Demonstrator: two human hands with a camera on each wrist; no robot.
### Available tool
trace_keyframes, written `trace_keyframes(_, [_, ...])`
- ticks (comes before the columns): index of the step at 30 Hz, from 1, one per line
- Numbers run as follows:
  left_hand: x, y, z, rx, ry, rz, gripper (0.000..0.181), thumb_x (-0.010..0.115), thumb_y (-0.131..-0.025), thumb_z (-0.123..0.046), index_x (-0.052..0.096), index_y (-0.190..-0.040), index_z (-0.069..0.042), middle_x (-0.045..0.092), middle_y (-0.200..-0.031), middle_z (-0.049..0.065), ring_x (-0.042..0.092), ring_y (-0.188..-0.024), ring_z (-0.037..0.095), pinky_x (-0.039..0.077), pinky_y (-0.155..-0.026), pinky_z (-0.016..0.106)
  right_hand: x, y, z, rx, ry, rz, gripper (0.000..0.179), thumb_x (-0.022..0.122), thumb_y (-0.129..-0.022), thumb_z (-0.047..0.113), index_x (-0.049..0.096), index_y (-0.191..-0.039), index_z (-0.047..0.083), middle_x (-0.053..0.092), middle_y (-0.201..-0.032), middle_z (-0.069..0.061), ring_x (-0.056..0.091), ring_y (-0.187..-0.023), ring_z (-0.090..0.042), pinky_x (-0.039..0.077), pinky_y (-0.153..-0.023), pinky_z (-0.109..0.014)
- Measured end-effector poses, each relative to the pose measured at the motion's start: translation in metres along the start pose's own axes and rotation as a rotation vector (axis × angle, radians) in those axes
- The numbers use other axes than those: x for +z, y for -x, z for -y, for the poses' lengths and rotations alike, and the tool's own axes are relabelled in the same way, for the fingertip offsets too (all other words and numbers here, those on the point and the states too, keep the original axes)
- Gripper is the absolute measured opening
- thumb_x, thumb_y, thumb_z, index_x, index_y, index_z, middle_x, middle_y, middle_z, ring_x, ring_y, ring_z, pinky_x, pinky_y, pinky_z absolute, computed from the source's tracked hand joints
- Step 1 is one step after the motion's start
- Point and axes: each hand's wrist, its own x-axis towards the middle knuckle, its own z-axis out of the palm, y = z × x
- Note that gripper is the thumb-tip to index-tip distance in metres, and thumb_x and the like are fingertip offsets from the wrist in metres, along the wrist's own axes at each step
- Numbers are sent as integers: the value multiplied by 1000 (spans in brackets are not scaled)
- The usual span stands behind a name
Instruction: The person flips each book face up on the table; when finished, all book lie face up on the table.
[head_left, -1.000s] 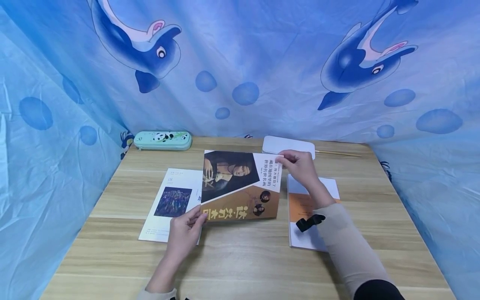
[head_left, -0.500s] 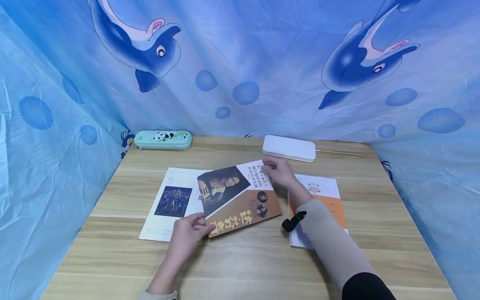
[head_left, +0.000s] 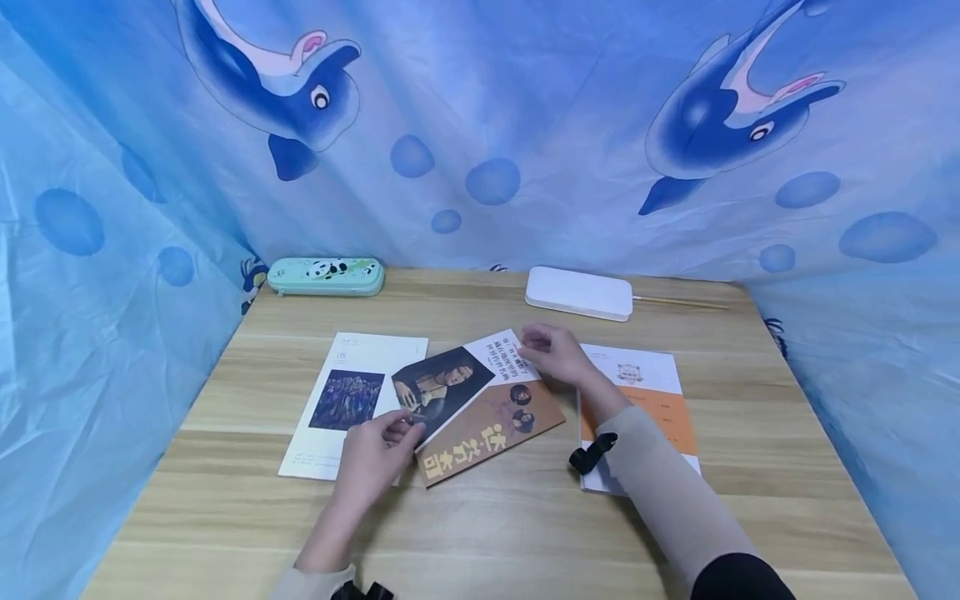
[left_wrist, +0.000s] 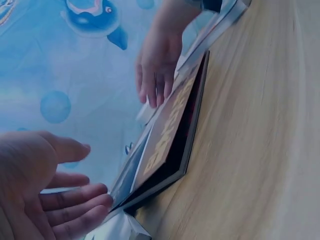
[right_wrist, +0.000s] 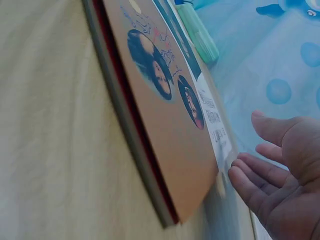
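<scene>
A book (head_left: pixel 468 417) with a brown cover and a portrait painting lies slanted mid-table, its left corner over a white booklet (head_left: pixel 315 446). In the left wrist view, the front cover (left_wrist: pixel 167 127) stands a little raised along the near edge. By the left corner is my left hand (head_left: pixel 372 454), thumb apart from the fingers; its fingertips (left_wrist: pixel 102 200) are at the book's edge, and contact is hard to tell. Beside the upper right corner hovers my right hand (head_left: pixel 558 354), palm (right_wrist: pixel 295 200) visible and fingers loosely bent, holding nothing.
An orange-and-white book (head_left: pixel 660 408) lies at the right, partly under the right forearm. Along the back sit a green panda pencil case (head_left: pixel 326 277), a white flat case (head_left: pixel 579 292) and a thin stick (head_left: pixel 682 302). A blue dolphin curtain (head_left: pixel 480 100) surrounds the table.
The brown book has come down from the hands' grip, turned counterclockwise, and now rests on the table and white booklet. Both hands have loosened from it; the right hand moved left and down.
</scene>
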Motion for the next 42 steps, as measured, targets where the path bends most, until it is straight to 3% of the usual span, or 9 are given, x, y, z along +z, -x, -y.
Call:
trace_keyframes(7, [1, -16, 11, 107, -28, -23, 33, 81, -87, -20, 74, -113, -1, 75, -103, 12, 72, -92, 27, 60, -84, 45, -8, 26, 2, 2, 76, 4, 53, 74, -93, 21, 57, -139, -1, 67, -126, -16, 64, -117, -30, 52, -103, -45])
trace_keyframes(14, [-1, -35, 13, 171, -58, -26, 35, 80, -88, -20, 72, -115, 0, 69, -120, 16, 64, -114, 36, 50, -99, 54, -11, 52, 3, 4, 157, 87, 49, 85, -84, 21, 66, -127, 4, 70, -100, -3, 66, -92, -18, 57, -86, -37])
trace_keyframes(18, [-1, -42, 12, 161, -65, -3, 37, 79, -89, -22, 71, -118, 0, 65, -127, 18, 60, -121, 38, 46, -104, 56, -11, 64, 0, 4, 183, 147, 45, 89, -79, 19, 69, -118, 7, 66, -95, 0, 63, -87, -14, 56, -79, -32])
trace_keyframes(24, [5, -58, 15, 154, -93, 35, 42, 77, -91, -25, 70, -121, 2, 60, -134, 22, 56, -125, 42, 44, -106, 58, -11, 75, -1, 6, 195, 165, 63, 96, -66, 19, 69, -122, 8, 65, -98, 2, 61, -90, -14, 56, -80, -31])
trace_keyframes(28, [8, -65, 19, 138, -115, 53, 46, 76, -92, -30, 69, -124, 3, 56, -138, 24, 53, -128, 44, 43, -107, 60, -10, 77, -2, -10, 212, 187, 66, 97, -63, 17, 70, -122, 8, 65, -97, 3, 60, -89, -14, 55, -80, -32])
trace_keyframes(36, [7, -65, 24, 84, -183, 120, 51, 73, -94, -29, 63, -132, 3, 49, -148, 25, 43, -137, 45, 35, -113, 62, -8, 77, 6, 11, 311, 154, 52, 94, -68, 13, 72, -115, 7, 65, -89, 4, 60, -80, -11, 55, -72, -27])
trace_keyframes(42, [4, -61, 27, 95, -212, 110, 49, 72, -94, -26, 63, -131, 4, 53, -143, 25, 45, -135, 45, 36, -113, 60, -7, 73, 11, 21, 370, 121, 39, 93, -69, 14, 73, -103, 11, 65, -81, 4, 59, -73, -12, 53, -66, -27])
